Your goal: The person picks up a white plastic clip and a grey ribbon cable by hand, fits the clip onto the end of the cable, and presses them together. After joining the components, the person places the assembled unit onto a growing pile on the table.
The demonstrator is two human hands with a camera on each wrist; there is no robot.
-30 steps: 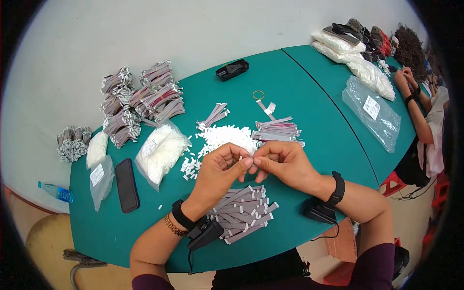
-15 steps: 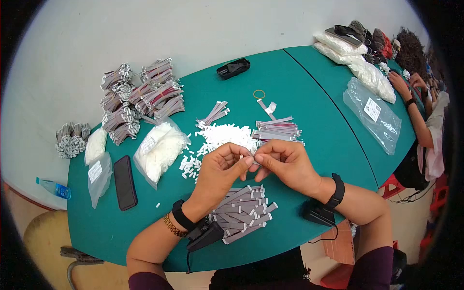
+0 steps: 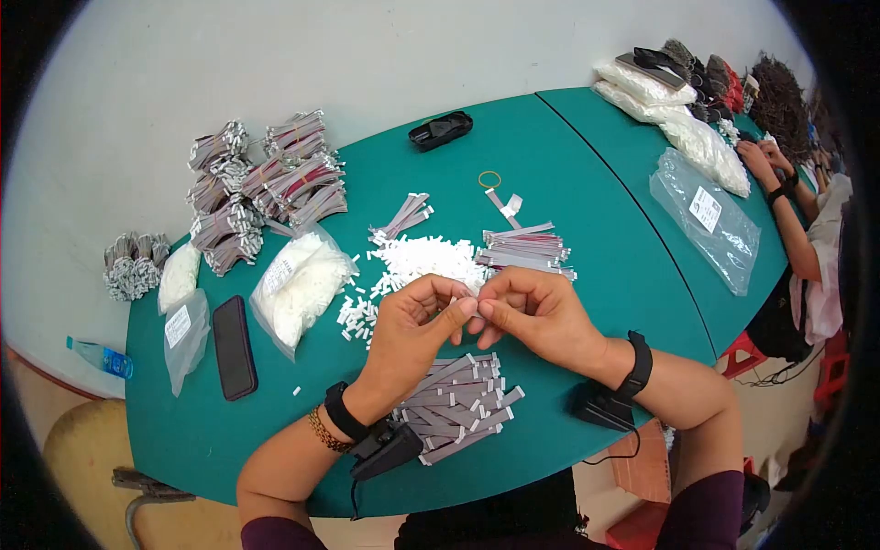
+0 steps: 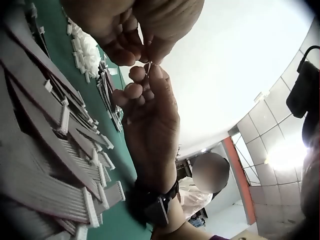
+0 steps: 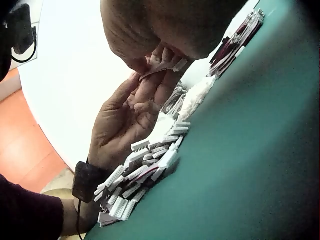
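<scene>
Fingertips almost meeting, my left hand (image 3: 414, 319) and right hand (image 3: 543, 319) pinch a short grey ribbon cable (image 5: 162, 67) between thumbs and fingers. One white connector (image 5: 179, 65) shows at the cable's end in the right wrist view; the other end is hidden by my fingers. Beyond my hands lies a heap of small white connector housings (image 3: 422, 261). Closer to my body, below the hands, many grey ribbon cables with white ends (image 3: 463, 403) are spread in a loose pile. A neater stack of ribbon cables (image 3: 524, 247) lies just past my right hand.
Bundled cables (image 3: 293, 183) are stacked at the back left, near a bag of white parts (image 3: 302, 284) and a phone (image 3: 236, 348). A rubber band (image 3: 490, 180) and black case (image 3: 440, 131) lie farther back. Another person's arms (image 3: 779, 202) work at the right, beyond a plastic bag (image 3: 706, 220).
My hands stay together with only slight finger movement around the cable. At the far right, the other person's hands have shifted. The head view has tilted a little.
</scene>
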